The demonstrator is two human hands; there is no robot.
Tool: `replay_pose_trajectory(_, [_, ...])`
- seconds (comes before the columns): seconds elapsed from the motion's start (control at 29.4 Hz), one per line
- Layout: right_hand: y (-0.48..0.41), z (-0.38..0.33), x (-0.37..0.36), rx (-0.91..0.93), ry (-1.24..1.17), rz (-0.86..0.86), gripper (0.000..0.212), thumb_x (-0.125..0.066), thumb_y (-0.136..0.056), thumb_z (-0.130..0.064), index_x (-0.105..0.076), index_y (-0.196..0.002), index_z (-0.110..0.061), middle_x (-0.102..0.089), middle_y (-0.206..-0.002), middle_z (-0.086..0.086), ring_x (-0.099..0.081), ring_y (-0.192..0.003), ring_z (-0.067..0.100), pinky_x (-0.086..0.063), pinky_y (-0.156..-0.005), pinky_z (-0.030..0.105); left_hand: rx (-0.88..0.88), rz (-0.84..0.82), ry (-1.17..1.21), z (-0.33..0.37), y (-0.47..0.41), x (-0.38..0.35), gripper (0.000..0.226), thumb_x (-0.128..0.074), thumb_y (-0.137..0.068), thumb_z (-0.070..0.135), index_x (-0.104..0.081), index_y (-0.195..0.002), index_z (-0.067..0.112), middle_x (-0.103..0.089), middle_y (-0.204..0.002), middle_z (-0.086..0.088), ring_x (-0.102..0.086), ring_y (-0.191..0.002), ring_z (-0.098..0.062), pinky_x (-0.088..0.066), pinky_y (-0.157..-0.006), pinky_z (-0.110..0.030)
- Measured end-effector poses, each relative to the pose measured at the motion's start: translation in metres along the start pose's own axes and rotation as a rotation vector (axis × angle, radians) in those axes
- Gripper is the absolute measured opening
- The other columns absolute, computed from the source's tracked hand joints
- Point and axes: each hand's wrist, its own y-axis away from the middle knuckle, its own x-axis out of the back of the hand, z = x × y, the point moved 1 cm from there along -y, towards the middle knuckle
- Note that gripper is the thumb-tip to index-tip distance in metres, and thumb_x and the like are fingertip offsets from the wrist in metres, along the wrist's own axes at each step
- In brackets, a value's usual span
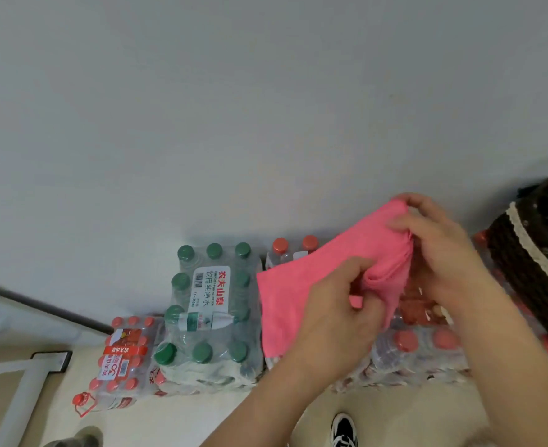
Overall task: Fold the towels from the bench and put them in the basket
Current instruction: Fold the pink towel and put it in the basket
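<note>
Pale wall and light floor, with shrink-wrapped packs of green-capped bottles (208,311) and red-capped bottles (421,350) along the wall. Above the red-capped packs, a pink towel (298,285) is held in the air. The left hand (340,304) grips its bunched middle, and the right hand (440,253) pinches its upper end. A dark woven basket (531,262) stands at the far right.

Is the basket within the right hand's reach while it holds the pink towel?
Probably yes. The basket stands just right of the right hand with nothing between them. Both it and the left hand grip the pink towel, so the left must follow or let go.
</note>
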Motion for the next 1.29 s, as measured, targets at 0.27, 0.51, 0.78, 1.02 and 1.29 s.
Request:
replay_pose_trajectory(0.27, [0.016, -0.071, -0.073, 0.416, 0.389, -0.061, 0.038, -0.057, -0.081, -0.007, -0.057, -0.109, -0.032, -0.054, -0.062, -0.002, -0.047, -0.048, 0.013, -0.040, -0.048, 0.024, 0.075, 0.059, 0.558, 0.045, 0.000, 0.040, 0.028, -0.060, -0.072, 0.000, -0.060, -0.099, 0.008, -0.064, -0.091, -0.021, -0.063, -0.086, -0.030, -0.055, -0.085, -0.050])
replay_pose_trajectory(0.51, [-0.016, 0.073, -0.160, 0.137, 0.606, -0.228, 0.026, -0.056, -0.076, -0.021, -0.050, -0.095, -0.038, -0.064, -0.085, 0.000, -0.069, -0.063, 0.027, -0.059, -0.066, 0.049, 0.524, 0.431, 0.350, -0.059, 0.033, 0.105, 0.028, -0.073, -0.081, 0.017, -0.059, -0.104, 0.013, -0.070, -0.097, -0.015, -0.070, -0.086, -0.032, -0.059, -0.075, -0.046])
replay_pose_trajectory(0.78, [0.007, 0.141, -0.190, 0.200, 0.843, -0.549, 0.049, -0.053, -0.092, -0.017, -0.042, -0.139, -0.025, -0.060, -0.123, -0.003, -0.058, -0.109, 0.013, -0.045, -0.101, 0.032, 0.680, 0.715, -0.111, -0.133, 0.081, 0.186, 0.006, -0.059, -0.073, 0.027, -0.058, -0.079, 0.025, -0.065, -0.069, 0.003, -0.065, -0.066, -0.025, -0.055, -0.067, -0.052])
replay_pose_trajectory(1.02, [0.022, 0.184, -0.179, 0.486, 1.577, -0.601, 0.074, -0.004, -0.088, -0.059, -0.007, -0.154, -0.024, -0.006, -0.162, -0.003, -0.003, -0.148, 0.014, 0.002, -0.117, 0.033, 0.676, 0.580, -0.080, -0.142, 0.064, 0.216, 0.044, -0.063, -0.080, 0.017, -0.050, -0.115, 0.038, -0.063, -0.091, 0.001, -0.063, -0.080, -0.015, -0.051, -0.066, -0.032])
replay_pose_trajectory(1.29, [0.022, 0.201, -0.177, 0.490, 1.620, -0.543, 0.072, -0.009, -0.092, -0.065, -0.002, -0.153, -0.027, 0.003, -0.161, -0.006, 0.010, -0.147, 0.011, 0.008, -0.116, 0.042, 0.492, 0.494, -0.381, -0.151, 0.051, 0.213, 0.039, -0.053, -0.088, 0.006, -0.065, -0.120, 0.023, -0.067, -0.111, -0.001, -0.062, -0.091, -0.013, -0.047, -0.078, -0.025])
